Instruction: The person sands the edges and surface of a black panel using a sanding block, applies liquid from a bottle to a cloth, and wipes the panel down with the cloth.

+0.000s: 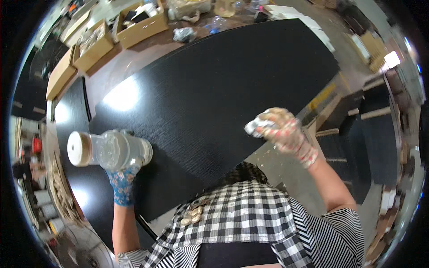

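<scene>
Boxes (96, 47) of brown card line the far left edge of the bench (210, 85), a large black slab with a fine grain that fills the middle of the view; two bright patches of lamp glare sit near its left corner.

At the left near edge, the left hand (121, 181), in a blue flowered glove, holds a clear plastic jar (111, 149) lying on its side just over the black surface, its pale round lid (79, 148) pointing left. The fingers are wrapped round the right end of the jar from below, so the grip is pressed together on the jar. The jar looks empty or nearly so, hence light, stiff enough to keep its shape but likely to flex under a hard squeeze, and its smooth wall may slip in a glove; the body near the base, where the hand now has it, or the neck by the lid, seems the surest place to hold.

Further right, at the near right edge of the bench, the right hand (286, 131), in a pale, paint-spotted glove, is bunched round a small whitish-grey cloth (255, 126) resting on the slab's edge. That grip is pinched shut on the cloth, which looks soft and crumpled and can be taken anywhere.

Beyond the right edge lies a grey floor (268, 161) with dark steps (339, 143).
</scene>
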`<state>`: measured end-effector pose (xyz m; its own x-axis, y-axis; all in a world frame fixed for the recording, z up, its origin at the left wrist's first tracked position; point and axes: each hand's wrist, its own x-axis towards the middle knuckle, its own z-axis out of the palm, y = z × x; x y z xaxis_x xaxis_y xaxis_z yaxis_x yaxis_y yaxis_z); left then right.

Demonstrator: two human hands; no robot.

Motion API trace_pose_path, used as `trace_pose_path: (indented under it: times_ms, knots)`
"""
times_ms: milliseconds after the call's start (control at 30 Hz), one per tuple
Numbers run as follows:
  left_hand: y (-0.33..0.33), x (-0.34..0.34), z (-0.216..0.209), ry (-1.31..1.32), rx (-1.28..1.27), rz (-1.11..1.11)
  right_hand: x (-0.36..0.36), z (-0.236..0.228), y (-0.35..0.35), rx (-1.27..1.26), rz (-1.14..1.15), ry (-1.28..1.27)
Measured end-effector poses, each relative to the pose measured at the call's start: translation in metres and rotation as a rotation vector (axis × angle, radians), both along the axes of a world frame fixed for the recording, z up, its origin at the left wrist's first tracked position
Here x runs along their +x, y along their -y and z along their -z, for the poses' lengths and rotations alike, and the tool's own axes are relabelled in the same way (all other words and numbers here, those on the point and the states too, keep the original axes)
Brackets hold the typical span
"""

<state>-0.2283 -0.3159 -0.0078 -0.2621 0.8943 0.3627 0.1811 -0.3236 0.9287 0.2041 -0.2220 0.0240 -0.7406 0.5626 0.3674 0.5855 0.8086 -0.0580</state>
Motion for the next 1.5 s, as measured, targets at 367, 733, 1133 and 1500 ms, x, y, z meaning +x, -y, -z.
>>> trace_pose_path:
  times_ms: [367, 733, 1133, 1500]
  knots:
    - [0.027, 0.003, 0.014, -0.089, -0.098, -0.206, -0.010, -0.005, -0.024, -0.162, -0.334, 0.042]
    - [0.020, 0.013, 0.003, 0.004, -0.117, -0.245, 0.000, -0.012, -0.040, -0.211, -0.346, 0.057]
    - [0.008, 0.021, 0.010, 0.067, -0.065, -0.191, -0.009, 0.004, -0.070, -0.014, 0.071, -0.161]
    - [0.010, 0.002, 0.018, 0.032, -0.120, -0.176, -0.086, 0.013, 0.018, -0.025, -0.317, -0.220]
